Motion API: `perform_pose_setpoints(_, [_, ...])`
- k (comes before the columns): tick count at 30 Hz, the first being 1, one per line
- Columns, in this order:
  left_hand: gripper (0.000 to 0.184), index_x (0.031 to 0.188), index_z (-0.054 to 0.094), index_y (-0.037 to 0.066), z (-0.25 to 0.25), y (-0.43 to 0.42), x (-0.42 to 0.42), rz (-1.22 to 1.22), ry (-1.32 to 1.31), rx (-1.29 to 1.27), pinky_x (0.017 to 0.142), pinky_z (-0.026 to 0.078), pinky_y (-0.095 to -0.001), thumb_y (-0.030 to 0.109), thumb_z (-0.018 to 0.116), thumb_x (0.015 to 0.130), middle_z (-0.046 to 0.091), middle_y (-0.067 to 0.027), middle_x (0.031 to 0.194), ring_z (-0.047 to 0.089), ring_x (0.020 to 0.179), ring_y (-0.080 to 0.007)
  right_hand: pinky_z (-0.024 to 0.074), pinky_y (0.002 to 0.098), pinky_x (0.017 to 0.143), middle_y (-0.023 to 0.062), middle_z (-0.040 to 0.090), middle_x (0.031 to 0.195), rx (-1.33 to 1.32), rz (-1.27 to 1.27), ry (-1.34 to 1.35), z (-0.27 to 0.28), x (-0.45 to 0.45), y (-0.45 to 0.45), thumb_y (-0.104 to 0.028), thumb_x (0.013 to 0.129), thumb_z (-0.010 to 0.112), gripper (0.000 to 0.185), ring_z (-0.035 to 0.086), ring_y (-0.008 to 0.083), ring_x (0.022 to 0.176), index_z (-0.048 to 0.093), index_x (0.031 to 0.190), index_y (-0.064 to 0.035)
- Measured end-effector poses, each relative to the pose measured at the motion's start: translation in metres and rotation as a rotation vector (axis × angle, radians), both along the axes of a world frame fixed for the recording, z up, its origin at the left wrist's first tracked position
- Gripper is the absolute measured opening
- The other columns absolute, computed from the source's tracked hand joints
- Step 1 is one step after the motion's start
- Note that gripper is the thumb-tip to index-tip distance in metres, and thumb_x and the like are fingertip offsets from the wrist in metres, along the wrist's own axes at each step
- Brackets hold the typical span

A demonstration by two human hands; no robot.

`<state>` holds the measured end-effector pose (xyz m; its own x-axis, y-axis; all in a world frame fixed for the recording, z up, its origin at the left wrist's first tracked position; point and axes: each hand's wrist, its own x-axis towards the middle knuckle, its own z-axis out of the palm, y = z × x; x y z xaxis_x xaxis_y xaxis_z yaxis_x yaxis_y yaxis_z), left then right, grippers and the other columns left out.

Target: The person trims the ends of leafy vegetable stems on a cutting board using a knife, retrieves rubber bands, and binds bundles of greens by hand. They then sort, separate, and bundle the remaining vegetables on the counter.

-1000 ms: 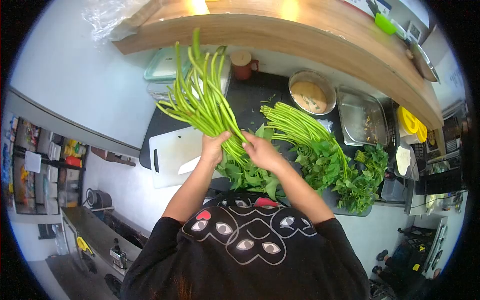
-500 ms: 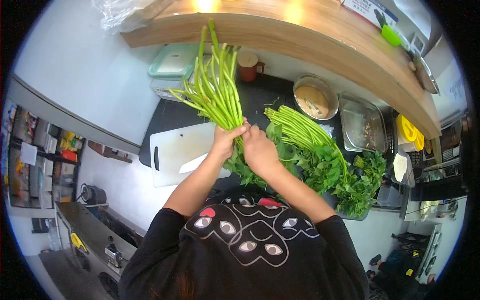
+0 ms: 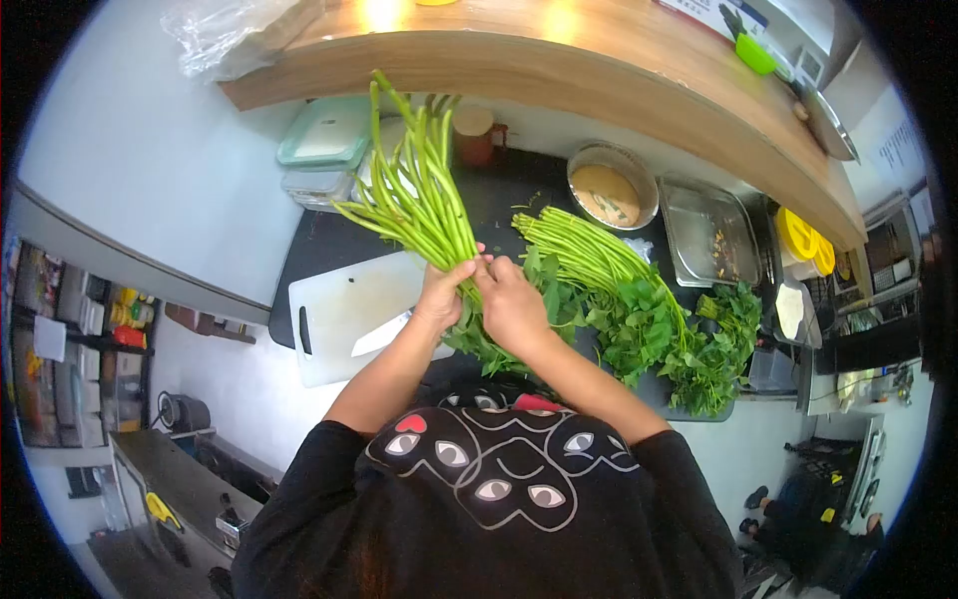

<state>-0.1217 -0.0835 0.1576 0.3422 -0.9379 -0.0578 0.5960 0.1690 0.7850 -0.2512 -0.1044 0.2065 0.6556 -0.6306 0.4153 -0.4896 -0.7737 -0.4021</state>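
Note:
My left hand (image 3: 443,293) is wrapped round a bunch of leafy greens (image 3: 424,185), whose long green stems fan upward and away from me. Against the same bunch, at its lower stems, my right hand (image 3: 511,304) is closed, its fingers curled in beside the left thumb. Leaves hang below both hands. A second pile of leafy greens (image 3: 589,250) lies to the right, stems pointing away and leaves toward me. Left of my hands a knife (image 3: 379,335), its handle hidden by my left forearm, rests on a white cutting board (image 3: 329,299).
Behind the greens stand a round metal bowl (image 3: 611,190) with brownish liquid and a rectangular metal tray (image 3: 709,235) with scraps. Lidded containers (image 3: 324,135) and a reddish-brown mug (image 3: 473,138) are at the back left. A wooden shelf (image 3: 559,68) overhangs the dark counter (image 3: 509,180).
The tops of the held stems have come down and drawn closer together. Both hands keep their grip on the bunch. The whole view has shifted slightly.

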Motion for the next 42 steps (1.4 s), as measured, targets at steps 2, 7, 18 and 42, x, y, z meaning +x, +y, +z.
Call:
perform_pose_setpoints(2, [0.037,0.104,0.054,0.002,0.004,0.003,-0.002,0.015,-0.011,0.053,0.084,0.045,-0.0336,0.011,0.067,0.071,0.061,-0.0089,0.098,0.058,0.089,-0.0192,0.0474,0.0391,0.065,0.0124,0.047,0.088,0.011,0.019,0.028,-0.004,0.002,0.004,-0.006,0.078,0.05,0.033,0.053,0.0287,0.083,0.054,0.111,-0.003])
perform_pose_setpoints(7, [0.031,0.098,0.056,0.002,-0.019,0.017,0.013,0.015,-0.003,0.194,0.079,0.047,-0.0326,0.009,0.068,0.07,0.061,-0.0076,0.091,0.058,0.084,-0.0192,0.0473,0.0389,0.07,0.0137,0.05,0.089,0.207,0.135,-0.135,-0.022,0.009,0.01,-0.004,0.074,0.055,0.031,0.052,0.0308,0.086,0.056,0.104,-0.001])
perform_pose_setpoints(18, [0.028,0.093,0.053,0.0,-0.041,0.06,0.086,0.332,-0.042,0.232,0.066,0.051,-0.0337,0.003,0.066,0.069,0.058,-0.0092,0.083,0.059,0.073,-0.0209,0.0446,0.0404,0.079,0.0155,0.061,0.091,0.147,-0.393,0.219,-0.117,-0.102,-0.125,-0.004,0.074,0.055,0.02,0.058,0.0313,0.087,0.063,0.092,-0.0028])
perform_pose_setpoints(42, [0.029,0.099,0.051,0.0,-0.034,0.081,0.097,0.384,-0.099,0.258,0.068,0.05,-0.0333,0.006,0.062,0.073,0.056,-0.0089,0.087,0.058,0.076,-0.0204,0.0429,0.0418,0.07,0.0124,0.058,0.086,-0.036,-0.134,0.336,-0.176,-0.103,-0.151,-0.009,0.065,0.061,0.016,0.054,0.0302,0.086,0.06,0.081,-0.0083])
